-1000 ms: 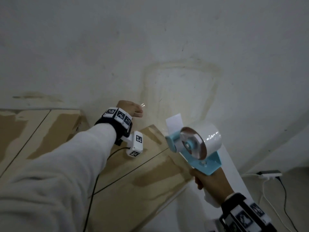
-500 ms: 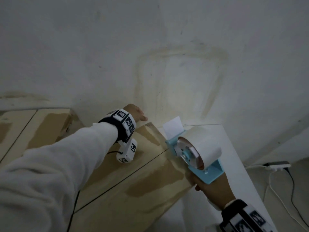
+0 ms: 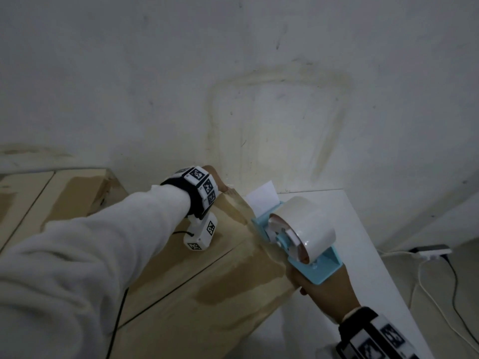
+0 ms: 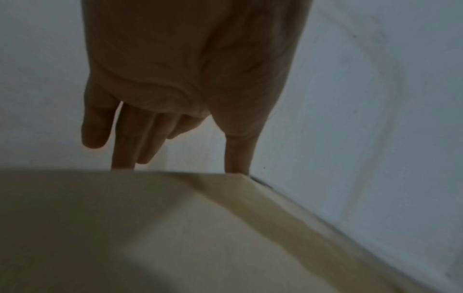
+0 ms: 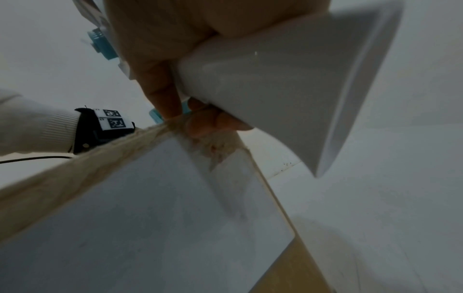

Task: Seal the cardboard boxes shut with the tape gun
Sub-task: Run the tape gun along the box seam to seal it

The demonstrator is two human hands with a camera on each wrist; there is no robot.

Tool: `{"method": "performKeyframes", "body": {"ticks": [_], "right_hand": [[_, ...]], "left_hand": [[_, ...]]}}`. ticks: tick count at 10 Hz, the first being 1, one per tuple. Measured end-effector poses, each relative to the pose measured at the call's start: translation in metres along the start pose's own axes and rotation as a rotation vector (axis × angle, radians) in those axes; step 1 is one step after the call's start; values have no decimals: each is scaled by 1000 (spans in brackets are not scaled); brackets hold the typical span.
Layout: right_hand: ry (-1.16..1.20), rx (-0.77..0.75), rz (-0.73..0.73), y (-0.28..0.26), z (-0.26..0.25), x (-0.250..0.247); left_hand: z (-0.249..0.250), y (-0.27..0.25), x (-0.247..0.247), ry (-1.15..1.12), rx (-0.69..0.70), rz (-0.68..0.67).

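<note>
Gripping the handle of the blue tape gun [image 3: 298, 238], the right hand [image 3: 324, 288] holds it at the near box's [image 3: 207, 294] right edge, fingers curled round the handle; one white tape roll [image 3: 307, 226] sits on it. Farther off, the left hand [image 4: 180, 79] reaches over the box's far corner with fingers straight, tips dropping behind the edge, holding nothing. Two cardboard boxes show: this one and a second box [image 3: 51, 193] at left, both against the wall [image 3: 233, 73].
</note>
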State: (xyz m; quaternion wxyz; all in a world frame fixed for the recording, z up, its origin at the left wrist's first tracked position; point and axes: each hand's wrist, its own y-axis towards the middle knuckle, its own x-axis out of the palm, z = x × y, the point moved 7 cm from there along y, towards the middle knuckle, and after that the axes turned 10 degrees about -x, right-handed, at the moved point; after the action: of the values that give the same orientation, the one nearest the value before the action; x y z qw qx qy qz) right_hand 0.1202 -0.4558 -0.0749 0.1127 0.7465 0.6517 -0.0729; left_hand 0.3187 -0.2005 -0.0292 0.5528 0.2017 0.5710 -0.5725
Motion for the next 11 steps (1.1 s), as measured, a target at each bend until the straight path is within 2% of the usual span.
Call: {"method": "performKeyframes", "body": {"ticks": [1, 3, 4, 6, 7, 8, 9, 10, 11], "right_hand": [[-2, -5, 2, -2, 2, 0], [27, -32, 24, -3, -1, 1], [53, -36, 32, -3, -3, 4], [86, 14, 44, -4, -13, 21], [104, 66, 34, -7, -23, 24], [96, 101, 19, -10, -26, 23], [36, 103, -18, -8, -29, 22], [19, 97, -36, -9, -31, 22], [11, 101, -75, -12, -34, 23]], "left_hand": [[1, -1, 1, 61, 38, 1], [16, -26, 14, -17, 115, -218], [12, -39, 13, 37, 149, -236], [17, -88, 39, 344, 439, -111], [11, -112, 58, 421, 465, -176], [5, -127, 62, 436, 421, -170], [-2, -157, 69, 529, 384, -103], [-7, -172, 82, 523, 390, -83], [-13, -176, 104, 476, 322, -96]]}}
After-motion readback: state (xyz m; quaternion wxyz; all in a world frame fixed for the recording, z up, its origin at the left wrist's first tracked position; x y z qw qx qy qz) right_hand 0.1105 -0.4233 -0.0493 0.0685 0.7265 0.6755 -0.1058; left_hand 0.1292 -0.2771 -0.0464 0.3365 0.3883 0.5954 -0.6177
